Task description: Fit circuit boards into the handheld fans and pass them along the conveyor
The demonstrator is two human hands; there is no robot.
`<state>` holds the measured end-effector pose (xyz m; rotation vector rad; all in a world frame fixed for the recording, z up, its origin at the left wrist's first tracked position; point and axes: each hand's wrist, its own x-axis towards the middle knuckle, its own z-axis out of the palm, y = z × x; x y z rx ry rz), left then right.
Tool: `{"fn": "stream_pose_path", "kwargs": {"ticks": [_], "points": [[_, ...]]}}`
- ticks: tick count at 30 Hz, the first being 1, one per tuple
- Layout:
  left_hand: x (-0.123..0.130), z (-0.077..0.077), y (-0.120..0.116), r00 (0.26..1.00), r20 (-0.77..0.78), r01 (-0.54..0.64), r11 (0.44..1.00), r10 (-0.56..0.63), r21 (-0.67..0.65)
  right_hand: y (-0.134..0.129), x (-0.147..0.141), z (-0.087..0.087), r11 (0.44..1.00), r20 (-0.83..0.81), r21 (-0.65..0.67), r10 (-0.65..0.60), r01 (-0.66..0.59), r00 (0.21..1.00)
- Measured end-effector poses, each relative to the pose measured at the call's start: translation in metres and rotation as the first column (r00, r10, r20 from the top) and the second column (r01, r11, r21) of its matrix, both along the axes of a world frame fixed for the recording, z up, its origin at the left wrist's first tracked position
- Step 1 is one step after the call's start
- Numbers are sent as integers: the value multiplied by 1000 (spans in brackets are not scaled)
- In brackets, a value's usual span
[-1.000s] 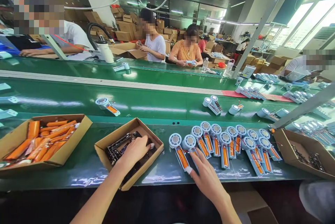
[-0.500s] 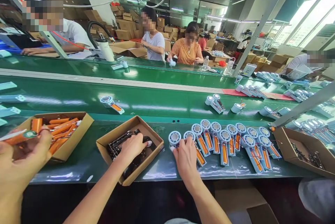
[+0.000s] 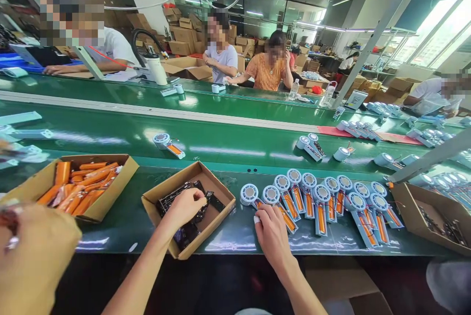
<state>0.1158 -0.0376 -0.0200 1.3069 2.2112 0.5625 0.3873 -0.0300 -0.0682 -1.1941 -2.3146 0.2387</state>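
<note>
My left hand [image 3: 186,206] is over the open cardboard box [image 3: 222,209] of black parts, its fingertips pinched on a narrow black circuit board [image 3: 209,199]. To its right, my right hand [image 3: 271,229] has its fingers curled over the handle of the leftmost light-blue fan unit [image 3: 249,194], which lies on the green bench [image 3: 235,239]. Its round head shows beyond my fingers; the grip underneath is hidden. More blue fan units [image 3: 322,202] with orange cells in their handles lie in a cluster to the right.
A co-worker's blurred hand [image 3: 40,256] is at the lower left, near a box [image 3: 123,177] of orange cells [image 3: 84,185]. Another box [image 3: 408,207] with dark parts stands right. Beyond the bench, a green belt [image 3: 228,133] carries fan units; several people sit across it.
My left hand's fingers have drawn together around a black board lifted among the parts. My right hand has slid from the fan heads down to the handle. The co-worker's hand left the orange cells.
</note>
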Motion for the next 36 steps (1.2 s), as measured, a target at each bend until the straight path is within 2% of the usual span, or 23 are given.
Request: {"fn": "stream_pose_path", "kwargs": {"ticks": [3, 5, 7, 8, 9, 11, 13, 15, 17, 19, 21, 23, 26, 28, 32, 34, 36], "points": [[0, 10, -16, 992, 113, -69, 989, 54, 133, 0, 5, 6, 995, -84, -94, -42, 34, 996], [6, 14, -28, 948, 288, -220, 937, 138, 273, 3, 3, 13, 984, -72, -153, -104, 92, 992], [19, 17, -41, 807, 568, -437, 812, 164, 386, 9, -4, 20, 974, 31, -164, -157, 160, 987], [29, 18, -46, 711, 690, -530, 747, 134, 401, 12, -9, 23, 969, 98, -154, -180, 193, 979], [41, 18, -51, 630, 771, -589, 706, 97, 392, 15, -15, 26, 964, 158, -145, -198, 221, 967], [68, 14, -61, 552, 831, -600, 723, 67, 341, 18, -26, 29, 950, 244, -170, -218, 263, 945], [96, 5, -69, 537, 842, -509, 813, 43, 283, 19, -32, 29, 930, 279, -234, -214, 283, 936], [118, -9, -75, 504, 864, -435, 866, 7, 247, 17, -34, 26, 924, 246, -269, -205, 270, 947], [134, -26, -76, 457, 889, -396, 893, -10, 214, 15, -31, 21, 941, 159, -240, -205, 239, 966], [143, -41, -72, 498, 867, -356, 912, 1, 204, 13, -27, 16, 962, 59, -186, -194, 202, 979], [147, -51, -65, 608, 793, -316, 922, 15, 225, 13, -21, 12, 980, -53, -141, -151, 142, 987], [147, -57, -55, 699, 715, -285, 922, 13, 262, 14, -15, 10, 992, -181, -115, -72, 52, 981], [142, -56, -43, 751, 660, -248, 915, -26, 318, 12, -2, 11, 990, -301, -114, 50, -88, 952], [137, -54, -38, 774, 630, -203, 917, -65, 344, 6, 6, 12, 979, -269, -105, 142, -176, 952], [126, -53, -39, 769, 626, -104, 941, -131, 323, -12, 11, 12, 945, -31, -70, 319, -320, 947], [122, -54, -43, 758, 639, -84, 951, -133, 297, -15, 8, 11, 933, 29, -109, 348, -343, 937], [120, -55, -49, 745, 661, -123, 958, -84, 260, -14, 3, 10, 928, -14, -175, 331, -328, 944]]}}
